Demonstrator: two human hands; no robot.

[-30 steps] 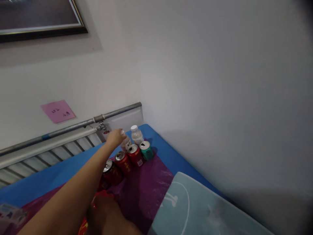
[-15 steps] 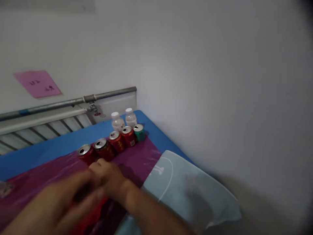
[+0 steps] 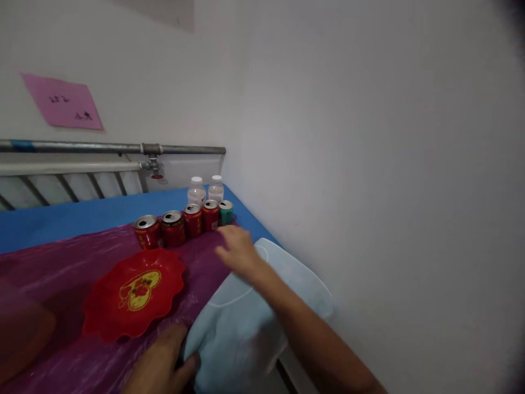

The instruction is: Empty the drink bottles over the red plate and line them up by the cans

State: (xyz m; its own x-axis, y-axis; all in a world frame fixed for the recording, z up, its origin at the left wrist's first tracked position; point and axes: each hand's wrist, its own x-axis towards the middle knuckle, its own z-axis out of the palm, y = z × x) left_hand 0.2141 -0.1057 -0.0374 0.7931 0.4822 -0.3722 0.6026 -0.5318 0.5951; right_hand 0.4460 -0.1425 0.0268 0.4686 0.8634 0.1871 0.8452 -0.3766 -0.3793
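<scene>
Since half a second ago our right hand [image 3: 238,251] has swung from the middle of the purple sheet [image 3: 61,262] toward the right, and the red plate [image 3: 133,293] now lies uncovered at lower centre. That hand hovers with fingers loosely spread, holding nothing, over the far edge of the pale blue cloth [image 3: 246,323], just in front of the green can [image 3: 226,212] that ends the row of red cans [image 3: 180,227]. Our left hand [image 3: 159,364], at the bottom of the frame, presses on the cloth's near corner, fingers together; whether it pinches the fabric we cannot tell. Judging from this, the cloth is being handled, and it goes best if we keep the near corner pinned while the right hand flattens outward, staying low and clear of the cans. Behind the cans stand two small bottles [image 3: 205,190]; a pink note [image 3: 62,103] hangs at upper left above the grey pipe [image 3: 102,147].
</scene>
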